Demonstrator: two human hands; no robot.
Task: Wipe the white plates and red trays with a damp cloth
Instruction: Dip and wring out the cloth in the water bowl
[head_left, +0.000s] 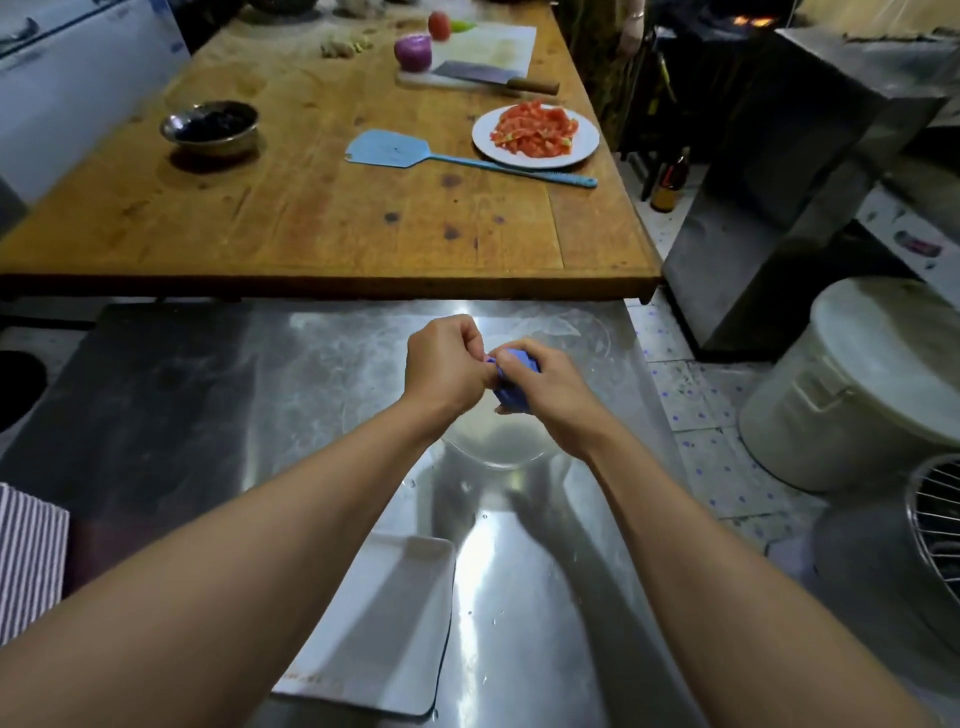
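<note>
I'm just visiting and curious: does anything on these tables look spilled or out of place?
A blue fly swatter lies on the wooden table beside the plate of chopped tomato, odd next to food. Water droplets dot the steel counter.

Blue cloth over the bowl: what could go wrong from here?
1. Both the left hand and the right hand grip the bunched blue cloth above the clear bowl. Wringing may send drips past its rim onto the steel counter, which already shows droplets.
2. The bowl sits directly under the hands; a downward push could tip or slide it.
3. The white tray lies close by, so splashes could land on it.
</note>
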